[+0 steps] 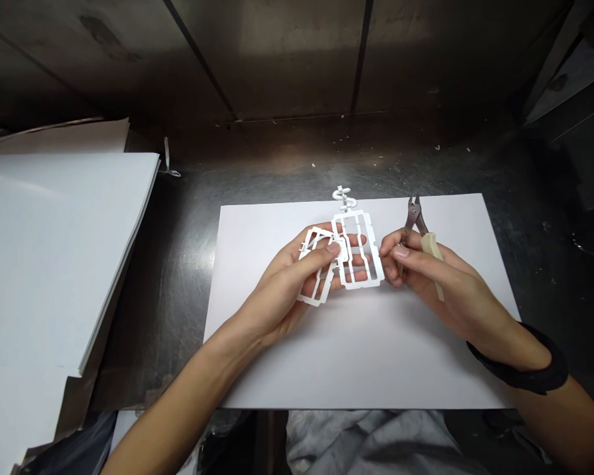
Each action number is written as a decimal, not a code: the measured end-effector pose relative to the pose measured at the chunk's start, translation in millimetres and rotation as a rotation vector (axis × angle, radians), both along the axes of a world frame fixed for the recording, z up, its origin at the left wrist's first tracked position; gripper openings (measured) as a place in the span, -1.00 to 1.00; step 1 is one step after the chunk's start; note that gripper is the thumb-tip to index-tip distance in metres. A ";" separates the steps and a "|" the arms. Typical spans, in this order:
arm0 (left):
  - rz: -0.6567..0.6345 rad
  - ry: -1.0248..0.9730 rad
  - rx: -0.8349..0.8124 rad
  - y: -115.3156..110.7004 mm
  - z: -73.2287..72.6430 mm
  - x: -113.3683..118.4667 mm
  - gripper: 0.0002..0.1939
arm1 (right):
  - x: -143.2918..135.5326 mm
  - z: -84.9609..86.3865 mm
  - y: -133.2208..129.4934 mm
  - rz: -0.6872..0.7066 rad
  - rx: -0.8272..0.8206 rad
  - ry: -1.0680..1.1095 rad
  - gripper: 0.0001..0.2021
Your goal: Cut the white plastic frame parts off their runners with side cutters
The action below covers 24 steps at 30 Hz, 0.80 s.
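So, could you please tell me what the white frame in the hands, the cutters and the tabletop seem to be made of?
White frame: probably moulded plastic, matt; thin uniform bars joined in a grid.
Cutters: dark metal jaws with a dull sheen; pale handle sleeves, perhaps rubber or plastic.
Tabletop: likely steel sheet, worn; grey glare and swirling scratches.

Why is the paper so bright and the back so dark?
In the head view, light falls from above onto the white sheet, which glares; the metal table shows dull swirly reflections, and the back wall stays dim. The hands, left and right, and the white plastic frame look sharp; edges bend slightly.
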<state>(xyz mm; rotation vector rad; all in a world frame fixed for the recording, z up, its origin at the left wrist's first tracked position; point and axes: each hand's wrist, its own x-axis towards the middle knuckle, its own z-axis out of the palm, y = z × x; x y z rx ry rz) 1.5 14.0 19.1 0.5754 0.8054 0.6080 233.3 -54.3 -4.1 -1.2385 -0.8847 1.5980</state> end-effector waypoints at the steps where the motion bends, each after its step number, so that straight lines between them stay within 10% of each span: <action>1: 0.006 0.002 0.003 0.2 0.2 -0.4 -0.66 | 0.1 0.1 0.2 0.000 -0.002 -0.002 -0.81; 24: -0.113 0.008 0.137 -6.9 -4.3 2.0 -0.71 | -2.0 -3.9 -3.3 0.027 0.038 -0.111 -0.75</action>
